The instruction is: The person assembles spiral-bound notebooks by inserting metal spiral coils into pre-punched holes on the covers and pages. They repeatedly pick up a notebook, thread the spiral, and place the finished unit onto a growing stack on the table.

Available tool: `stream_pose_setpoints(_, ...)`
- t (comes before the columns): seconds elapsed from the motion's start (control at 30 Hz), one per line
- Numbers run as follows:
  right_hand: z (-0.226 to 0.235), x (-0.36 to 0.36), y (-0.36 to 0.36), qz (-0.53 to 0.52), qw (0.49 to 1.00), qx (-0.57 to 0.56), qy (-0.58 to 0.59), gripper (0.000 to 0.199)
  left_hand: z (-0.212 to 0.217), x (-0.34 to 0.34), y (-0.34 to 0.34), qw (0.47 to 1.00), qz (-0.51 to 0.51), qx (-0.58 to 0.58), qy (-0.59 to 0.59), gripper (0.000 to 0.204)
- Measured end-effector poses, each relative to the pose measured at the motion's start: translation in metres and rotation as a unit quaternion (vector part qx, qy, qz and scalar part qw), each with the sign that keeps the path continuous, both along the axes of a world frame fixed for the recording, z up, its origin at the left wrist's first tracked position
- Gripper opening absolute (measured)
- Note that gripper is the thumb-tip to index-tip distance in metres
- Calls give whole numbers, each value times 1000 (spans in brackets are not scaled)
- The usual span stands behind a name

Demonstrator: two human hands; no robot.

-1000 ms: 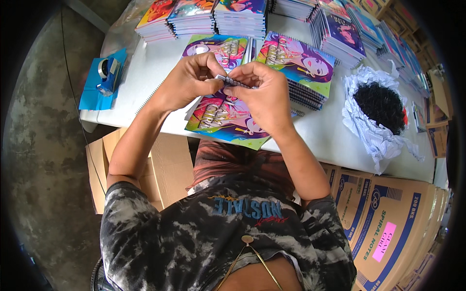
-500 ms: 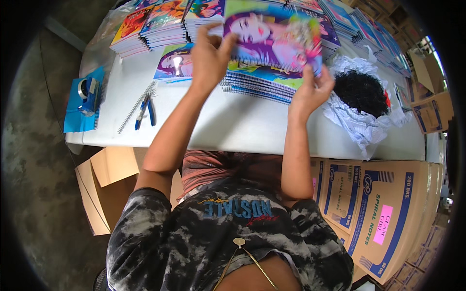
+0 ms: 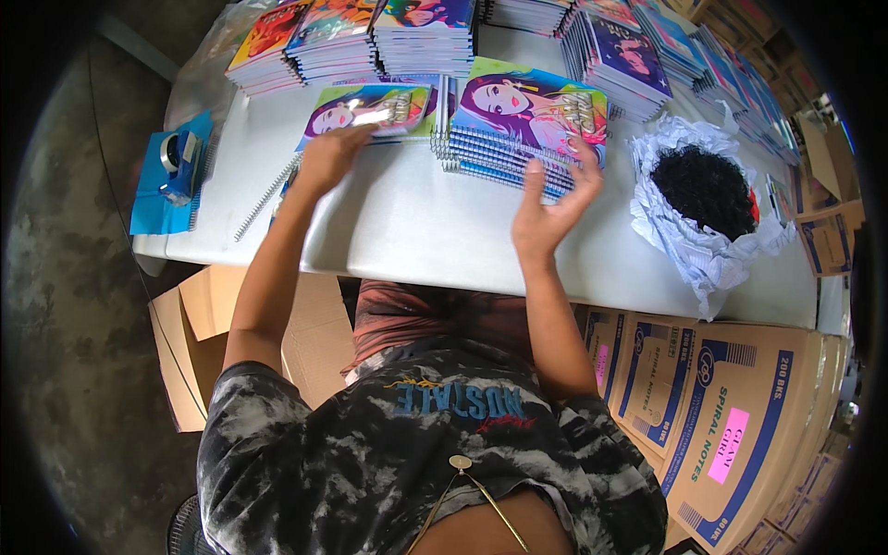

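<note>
A stack of spiral notebooks (image 3: 527, 106) with a purple-haired figure on the cover lies mid-table, its wire coils toward me. My right hand (image 3: 555, 199) is over the near right corner of this stack, thumb and fingers apart, holding nothing. Left of the stack, a similar-looking notebook (image 3: 356, 106) lies flat with a bright glare on its cover. My left hand (image 3: 331, 162) is at that notebook's near edge, fingers pointing right; blur hides whether they grip it. A loose wire coil (image 3: 264, 202) lies beside my left forearm, which mostly covers the blue-handled pliers.
Notebook piles (image 3: 424, 46) line the table's back, with more piles (image 3: 618, 60) at the back right. Black curly material (image 3: 705, 190) sits on crumpled paper (image 3: 708, 268) at right. A blue tape dispenser (image 3: 180, 171) rests on a blue notebook at left. Cardboard boxes (image 3: 684, 398) stand below.
The notebook that both hands held above the middle stack now lies on it. My right hand has let go. My left hand has moved left and nearer, to the left notebook.
</note>
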State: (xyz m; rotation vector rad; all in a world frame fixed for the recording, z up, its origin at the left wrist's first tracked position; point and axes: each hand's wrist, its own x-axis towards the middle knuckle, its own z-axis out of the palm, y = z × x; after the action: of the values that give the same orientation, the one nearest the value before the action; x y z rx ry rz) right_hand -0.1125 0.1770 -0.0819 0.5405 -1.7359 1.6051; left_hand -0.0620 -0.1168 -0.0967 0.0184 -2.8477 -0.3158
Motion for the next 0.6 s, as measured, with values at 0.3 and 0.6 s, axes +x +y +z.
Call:
stream_pose_setpoints(0.3,37,34,-61,414,904,91,-58,21,117,100,74,982,-34,-53,178,42)
stream_pose_setpoints(0.6,-19,21,-7,431,857,-24,-282,21,-46,99,68,783,66,618,37,31)
